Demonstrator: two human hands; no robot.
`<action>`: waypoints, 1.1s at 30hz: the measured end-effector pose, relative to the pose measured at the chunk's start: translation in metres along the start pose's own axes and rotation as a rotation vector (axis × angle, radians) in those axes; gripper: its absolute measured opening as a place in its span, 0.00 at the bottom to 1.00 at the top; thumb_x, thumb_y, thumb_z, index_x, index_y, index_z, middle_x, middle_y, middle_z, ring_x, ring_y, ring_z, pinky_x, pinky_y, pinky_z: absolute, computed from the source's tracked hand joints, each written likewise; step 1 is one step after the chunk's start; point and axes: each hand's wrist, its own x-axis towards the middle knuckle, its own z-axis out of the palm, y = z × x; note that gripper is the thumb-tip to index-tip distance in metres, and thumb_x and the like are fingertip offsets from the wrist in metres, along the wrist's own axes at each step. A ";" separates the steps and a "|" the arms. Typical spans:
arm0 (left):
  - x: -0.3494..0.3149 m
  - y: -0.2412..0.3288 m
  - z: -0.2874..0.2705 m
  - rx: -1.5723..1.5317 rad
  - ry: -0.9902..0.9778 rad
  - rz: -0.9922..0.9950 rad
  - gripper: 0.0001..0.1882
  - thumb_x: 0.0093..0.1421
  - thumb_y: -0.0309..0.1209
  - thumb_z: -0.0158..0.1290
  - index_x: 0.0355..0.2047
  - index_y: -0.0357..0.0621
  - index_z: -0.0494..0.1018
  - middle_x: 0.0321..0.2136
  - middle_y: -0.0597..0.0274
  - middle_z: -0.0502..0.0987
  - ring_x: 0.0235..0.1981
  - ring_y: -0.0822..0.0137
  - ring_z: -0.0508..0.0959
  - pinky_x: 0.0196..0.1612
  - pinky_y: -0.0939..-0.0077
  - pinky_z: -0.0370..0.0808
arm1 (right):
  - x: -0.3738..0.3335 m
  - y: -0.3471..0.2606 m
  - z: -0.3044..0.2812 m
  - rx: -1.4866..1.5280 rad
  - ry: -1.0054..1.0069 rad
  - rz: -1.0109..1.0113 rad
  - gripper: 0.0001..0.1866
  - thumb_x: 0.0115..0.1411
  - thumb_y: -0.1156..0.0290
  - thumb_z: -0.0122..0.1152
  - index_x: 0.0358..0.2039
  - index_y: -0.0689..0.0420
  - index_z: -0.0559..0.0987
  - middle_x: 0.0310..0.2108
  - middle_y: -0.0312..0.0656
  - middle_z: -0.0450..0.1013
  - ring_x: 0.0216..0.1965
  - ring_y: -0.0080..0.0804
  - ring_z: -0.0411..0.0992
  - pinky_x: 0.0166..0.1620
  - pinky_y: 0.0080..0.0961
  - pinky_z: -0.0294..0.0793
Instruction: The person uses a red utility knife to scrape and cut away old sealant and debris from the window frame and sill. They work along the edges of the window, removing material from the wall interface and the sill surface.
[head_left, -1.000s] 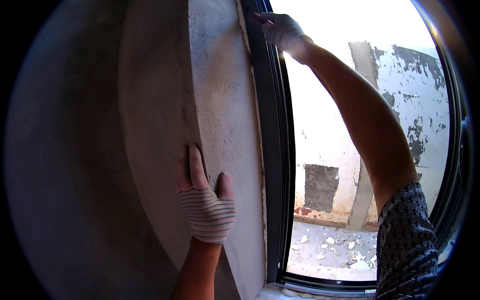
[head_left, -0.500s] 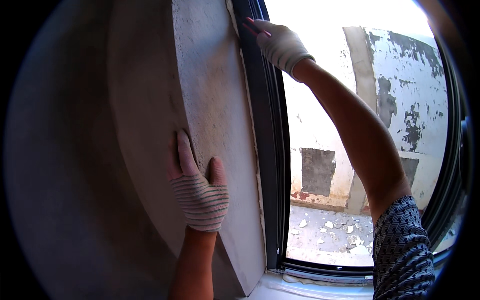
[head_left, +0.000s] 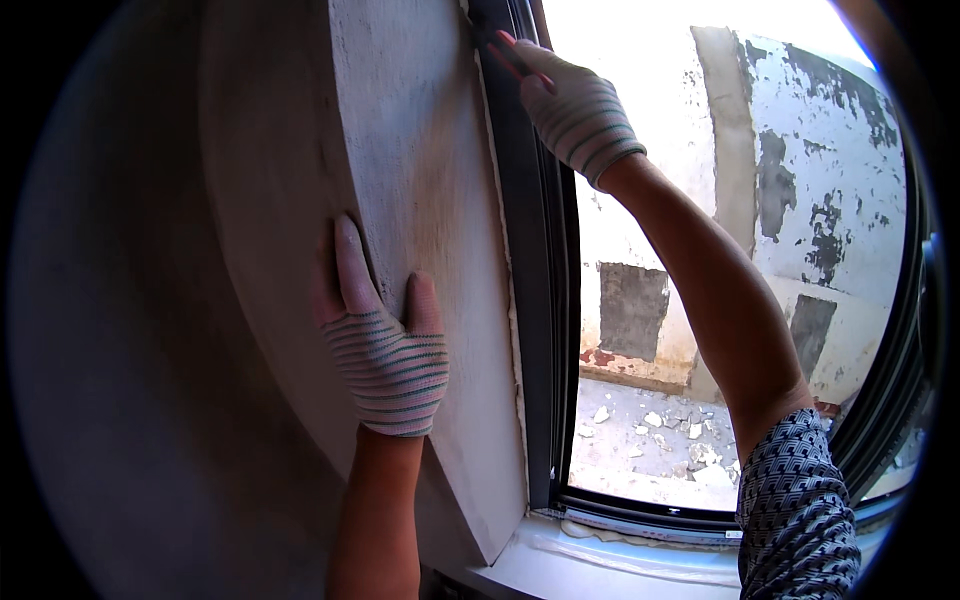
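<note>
Head view: right hand (head_left: 585,115), in a striped knit glove, raised at the upper part of the dark window frame (head_left: 540,260). Fingers curled closed round a red-edged tool (head_left: 506,61); its red parts project from the glove toward the upper left, over the frame. Far end of the tool lost against the dark frame; contact with it cannot be told.

Left hand (head_left: 388,375), same kind of glove, lower and to the left, at the plaster corner (head_left: 350,165). Fingers extended upward, thumb spread well away from forefinger; no loose object seen in its grasp. Forefinger lies along the corner, thumb over the reveal (head_left: 440,200), the pale face between corner and frame. Outer fingers partly in shadow, their contact unclear.

Right sleeve (head_left: 800,510) patterned, dark and light. Pale sill (head_left: 600,565) below the frame. Outside: peeling wall (head_left: 825,190), with white rubble (head_left: 655,420) scattered at its foot.
</note>
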 end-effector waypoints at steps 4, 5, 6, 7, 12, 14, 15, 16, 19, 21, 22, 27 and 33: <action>0.003 0.006 -0.001 -0.014 0.001 -0.019 0.41 0.61 0.31 0.59 0.71 0.37 0.54 0.63 0.34 0.62 0.61 0.40 0.70 0.64 0.51 0.70 | -0.012 0.009 0.005 0.005 0.126 -0.184 0.19 0.70 0.68 0.47 0.60 0.50 0.74 0.29 0.53 0.79 0.29 0.50 0.80 0.37 0.42 0.81; 0.004 0.006 0.000 -0.013 0.012 -0.016 0.41 0.61 0.31 0.60 0.71 0.38 0.54 0.63 0.34 0.63 0.60 0.39 0.71 0.64 0.50 0.70 | -0.017 0.010 0.004 0.002 0.085 -0.117 0.20 0.71 0.67 0.48 0.61 0.49 0.75 0.31 0.52 0.80 0.32 0.45 0.81 0.40 0.39 0.82; 0.004 0.007 0.003 -0.031 0.025 -0.002 0.41 0.61 0.31 0.60 0.71 0.38 0.55 0.63 0.34 0.63 0.60 0.39 0.71 0.64 0.50 0.70 | -0.021 0.004 -0.005 -0.011 0.039 -0.050 0.21 0.71 0.65 0.49 0.63 0.48 0.75 0.34 0.51 0.82 0.34 0.41 0.82 0.43 0.35 0.83; 0.004 0.006 0.003 -0.033 0.034 0.017 0.41 0.61 0.31 0.60 0.71 0.37 0.55 0.63 0.34 0.63 0.60 0.39 0.71 0.64 0.51 0.71 | -0.027 -0.003 -0.009 -0.008 -0.006 0.025 0.21 0.72 0.64 0.51 0.64 0.47 0.76 0.37 0.50 0.83 0.37 0.37 0.84 0.46 0.32 0.84; 0.013 0.016 -0.004 -0.031 0.027 0.024 0.40 0.61 0.30 0.59 0.71 0.37 0.56 0.63 0.33 0.63 0.61 0.38 0.71 0.64 0.50 0.70 | -0.041 -0.011 -0.016 0.220 0.036 -0.067 0.22 0.69 0.73 0.47 0.63 0.54 0.74 0.48 0.51 0.80 0.32 0.47 0.81 0.37 0.35 0.82; 0.015 0.019 -0.001 -0.060 0.027 0.006 0.40 0.61 0.30 0.59 0.71 0.37 0.56 0.63 0.33 0.63 0.61 0.38 0.70 0.64 0.50 0.70 | -0.049 -0.013 -0.020 0.203 0.006 -0.039 0.23 0.69 0.74 0.47 0.63 0.55 0.73 0.49 0.51 0.79 0.33 0.47 0.81 0.37 0.35 0.82; 0.016 0.019 0.000 -0.041 0.033 0.023 0.40 0.61 0.30 0.59 0.71 0.37 0.56 0.63 0.33 0.63 0.61 0.38 0.71 0.64 0.50 0.70 | -0.055 -0.013 -0.024 0.179 -0.048 0.016 0.22 0.69 0.74 0.46 0.63 0.55 0.74 0.50 0.50 0.80 0.34 0.45 0.81 0.37 0.34 0.82; 0.017 0.018 0.002 -0.023 0.038 0.039 0.40 0.61 0.30 0.59 0.71 0.37 0.56 0.63 0.32 0.64 0.61 0.38 0.71 0.64 0.50 0.70 | -0.061 -0.015 -0.029 0.155 -0.102 0.069 0.22 0.69 0.75 0.46 0.62 0.56 0.74 0.50 0.49 0.80 0.35 0.44 0.82 0.37 0.33 0.82; 0.030 0.021 -0.007 0.003 0.050 0.082 0.40 0.61 0.30 0.60 0.71 0.37 0.56 0.62 0.32 0.65 0.61 0.38 0.71 0.64 0.50 0.69 | -0.072 -0.016 -0.028 -0.024 -0.109 -0.044 0.20 0.70 0.74 0.46 0.60 0.60 0.74 0.50 0.51 0.80 0.33 0.40 0.80 0.36 0.30 0.81; 0.037 0.030 -0.007 0.005 0.063 0.103 0.40 0.61 0.31 0.60 0.70 0.37 0.56 0.62 0.33 0.65 0.60 0.39 0.71 0.64 0.50 0.69 | -0.072 0.010 0.010 -0.279 0.405 -0.358 0.17 0.71 0.74 0.48 0.56 0.63 0.76 0.46 0.51 0.81 0.30 0.38 0.78 0.35 0.30 0.80; 0.033 0.031 -0.002 0.010 0.070 0.108 0.40 0.61 0.31 0.60 0.70 0.38 0.56 0.62 0.33 0.65 0.60 0.39 0.72 0.64 0.50 0.69 | -0.086 0.017 0.012 -0.268 0.444 -0.365 0.17 0.70 0.73 0.49 0.57 0.61 0.75 0.41 0.51 0.80 0.28 0.39 0.77 0.33 0.32 0.79; 0.027 0.033 -0.011 0.078 0.004 0.084 0.41 0.64 0.35 0.62 0.72 0.42 0.54 0.65 0.37 0.59 0.66 0.43 0.66 0.69 0.48 0.65 | -0.184 -0.014 -0.038 0.136 -0.053 0.068 0.25 0.69 0.74 0.52 0.67 0.51 0.70 0.17 0.51 0.72 0.16 0.46 0.73 0.20 0.39 0.72; 0.027 0.026 -0.015 0.117 0.012 0.084 0.42 0.64 0.43 0.62 0.72 0.42 0.55 0.64 0.38 0.60 0.66 0.44 0.66 0.70 0.44 0.63 | -0.276 -0.031 -0.037 0.136 -0.184 0.129 0.32 0.65 0.79 0.54 0.71 0.57 0.65 0.15 0.47 0.66 0.12 0.37 0.67 0.17 0.35 0.67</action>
